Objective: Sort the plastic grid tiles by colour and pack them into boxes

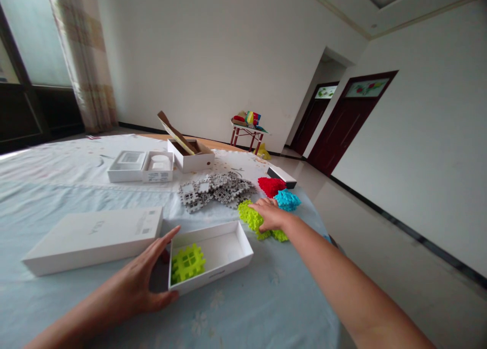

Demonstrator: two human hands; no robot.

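Note:
My left hand (146, 275) spans the left end of an open white box (230, 273), thumb at its near corner and forefinger at its far corner. Inside the box, at its left end, lies a lime-green square interlocking block (189, 263) with toothed edges. Over a pile of similar lime-green blocks (249, 214) is my right hand (271, 214), its thumb and fingers bent around part of the pile. The exact pieces in its grasp are partly hidden. Just beyond it sit blue blocks (289, 200) and red blocks (271, 186).
A heap of grey blocks (228, 189) lies behind the box. To the left is a closed white box (95, 237). Farther back stand small white boxes (127, 174) and a box with a raised brown flap (192, 161). A black-and-white box (283, 177) lies near the table's right edge.

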